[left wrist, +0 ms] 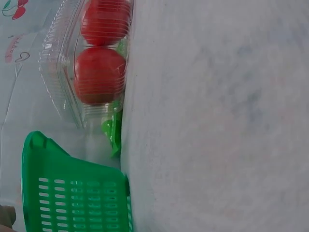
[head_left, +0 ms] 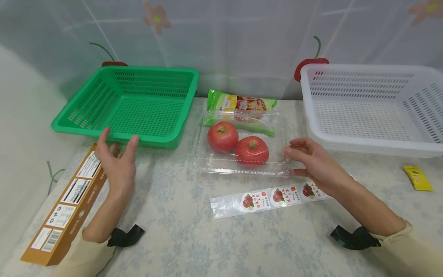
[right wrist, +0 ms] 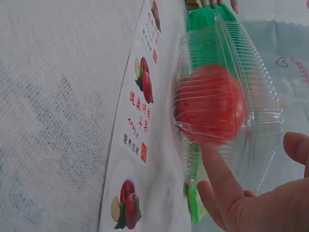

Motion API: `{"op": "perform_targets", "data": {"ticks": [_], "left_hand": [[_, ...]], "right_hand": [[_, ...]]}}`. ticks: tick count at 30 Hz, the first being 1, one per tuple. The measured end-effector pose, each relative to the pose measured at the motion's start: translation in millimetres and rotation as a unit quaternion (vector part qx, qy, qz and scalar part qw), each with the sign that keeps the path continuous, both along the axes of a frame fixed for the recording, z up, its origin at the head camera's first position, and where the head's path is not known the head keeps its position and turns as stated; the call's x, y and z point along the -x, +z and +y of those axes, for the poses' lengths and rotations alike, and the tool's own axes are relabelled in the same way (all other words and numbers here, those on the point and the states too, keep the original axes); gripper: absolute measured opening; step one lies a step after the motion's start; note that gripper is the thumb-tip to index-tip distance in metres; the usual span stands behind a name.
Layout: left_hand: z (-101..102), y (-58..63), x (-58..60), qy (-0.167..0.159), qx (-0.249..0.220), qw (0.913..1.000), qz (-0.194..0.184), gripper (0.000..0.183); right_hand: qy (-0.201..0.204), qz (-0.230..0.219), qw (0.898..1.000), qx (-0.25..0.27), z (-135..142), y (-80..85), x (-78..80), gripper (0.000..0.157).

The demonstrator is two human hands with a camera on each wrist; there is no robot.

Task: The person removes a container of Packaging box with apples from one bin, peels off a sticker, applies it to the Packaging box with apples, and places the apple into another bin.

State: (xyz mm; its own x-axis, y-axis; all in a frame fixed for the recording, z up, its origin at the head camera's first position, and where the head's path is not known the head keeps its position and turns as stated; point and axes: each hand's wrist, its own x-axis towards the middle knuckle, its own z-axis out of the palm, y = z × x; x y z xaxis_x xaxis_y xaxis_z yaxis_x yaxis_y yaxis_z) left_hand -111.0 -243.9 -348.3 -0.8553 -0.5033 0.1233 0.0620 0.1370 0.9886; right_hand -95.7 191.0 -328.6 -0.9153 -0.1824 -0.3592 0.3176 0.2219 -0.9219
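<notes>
A clear plastic clamshell box (head_left: 214, 164) with its lid down holds two red apples (head_left: 252, 150). My right hand (head_left: 316, 163) is at the box's right end. In the right wrist view a straight finger (right wrist: 219, 171) touches the box's side, and the thumb stands apart from the other fingers. At the front rim of a green basket (head_left: 149, 115) is my left hand (head_left: 119, 165), fingers spread and holding nothing. Only a sliver of that hand shows in the left wrist view. Below the box lies a strip of apple stickers (head_left: 256, 201), partly hidden by the right hand.
Behind the box, partly under it, lies a green food packet (head_left: 242, 103). A white basket (head_left: 360, 138) stands at the right, with a small yellow packet (head_left: 418, 178) in front. A long orange carton (head_left: 65, 207) lies at the left. A patterned curtain (head_left: 249, 46) hangs behind.
</notes>
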Motion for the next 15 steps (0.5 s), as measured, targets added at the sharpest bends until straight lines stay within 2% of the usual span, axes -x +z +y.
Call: {"op": "perform_targets", "data": {"ticks": [4,7,9,11,13,15], "left_hand": [[6.6,1.3,-7.9,0.011,0.059,0.9967,0.054,0.064],[15.3,3.5,-16.3,0.001,0.086,0.9917,0.095,0.058],[22.8,6.5,-23.9,-0.025,0.074,0.9907,0.111,0.054],[31.1,8.7,-32.2,-0.064,0.051,0.9896,0.118,0.046],[40.4,10.9,-40.5,-0.106,0.027,0.9889,0.1,0.034],[48.8,11.8,-48.4,-0.147,0.016,0.9869,0.065,0.024]], "right_hand": [[0.013,0.085,0.995,-0.051,3.6,7.0,-13.6,0.063],[0.017,0.165,0.979,-0.12,4.1,13.4,-26.6,0.054],[0.007,0.219,0.964,-0.15,2.4,17.5,-34.8,0.048],[-0.008,0.272,0.948,-0.166,0.4,21.6,-42.5,0.042],[-0.017,0.315,0.936,-0.157,-2.4,25.2,-49.6,0.039],[-0.017,0.335,0.931,-0.144,-6.0,27.9,-56.4,0.036]]}}
